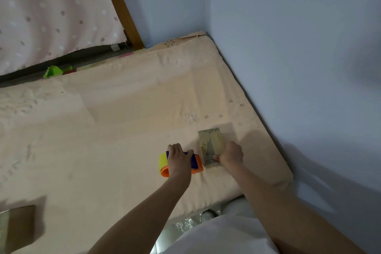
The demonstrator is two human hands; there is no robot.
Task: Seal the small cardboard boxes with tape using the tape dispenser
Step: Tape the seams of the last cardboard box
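Observation:
A small cardboard box (210, 144), covered in shiny tape, lies on the peach mattress (123, 119) near its right edge. My right hand (231, 154) grips the near end of this box, fingers curled round it. Just left of the box sits the tape dispenser (198, 164), orange and purple with a yellow part. My left hand (178, 158) lies on top of the dispenser with fingers wrapped over it. A second cardboard box (19, 227), brown with tape along its left side, stands at the lower left of the mattress.
Blue walls (288, 47) meet in a corner behind and to the right of the mattress. A pink spotted curtain (51, 12) and a wooden post (121, 10) stand at the back left. A green scrap (55, 70) lies on the floor beyond the mattress.

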